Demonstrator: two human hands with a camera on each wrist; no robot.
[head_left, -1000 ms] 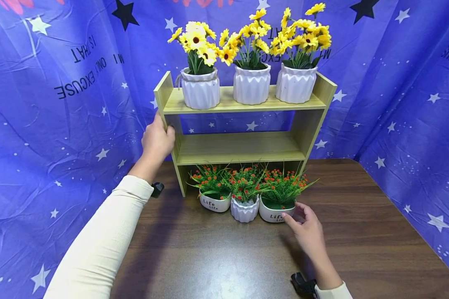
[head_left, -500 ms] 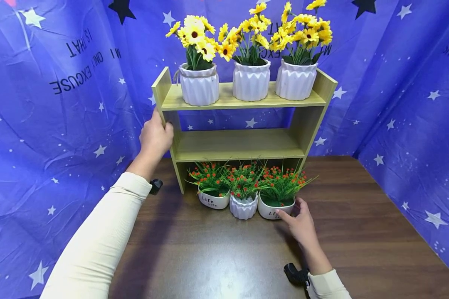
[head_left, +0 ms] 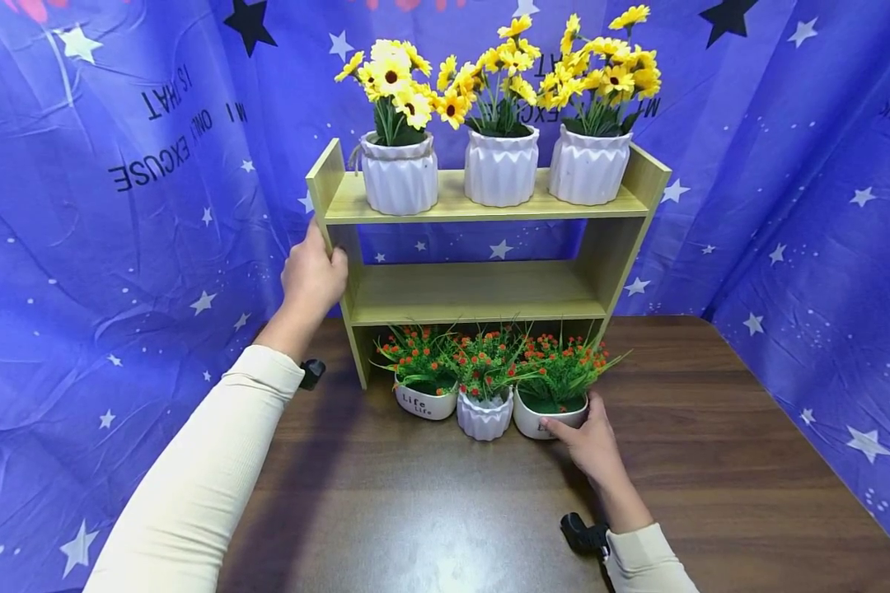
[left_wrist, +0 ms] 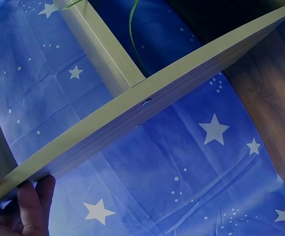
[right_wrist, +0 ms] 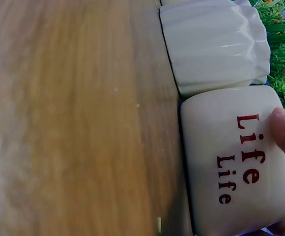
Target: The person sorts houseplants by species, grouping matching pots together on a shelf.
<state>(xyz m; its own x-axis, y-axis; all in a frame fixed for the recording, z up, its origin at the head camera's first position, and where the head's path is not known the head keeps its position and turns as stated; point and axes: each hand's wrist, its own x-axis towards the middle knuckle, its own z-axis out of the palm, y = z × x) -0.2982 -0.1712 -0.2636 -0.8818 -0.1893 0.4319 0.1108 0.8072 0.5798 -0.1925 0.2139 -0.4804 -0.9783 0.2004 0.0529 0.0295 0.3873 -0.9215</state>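
Note:
In the head view my left hand grips the left side panel of a light wooden shelf; the left wrist view shows fingers on the panel's outer face. My right hand holds the right-hand oval white flowerpot, thumb across its front and fingers around its right side. That pot bears "Life Life" lettering and red-flowered greenery. Left of it stand a small fluted white pot and another oval "Life" pot, both with red flowers. All three stand in a row before the shelf's lowest opening.
Three fluted white pots with yellow flowers, the left, middle and right, stand on the shelf's top board. A blue star-patterned curtain hangs behind and at both sides of the brown wooden table.
My right hand has moved left and closed in on the right oval pot, its thumb now further across the front. The left hand keeps its grip on the shelf panel.

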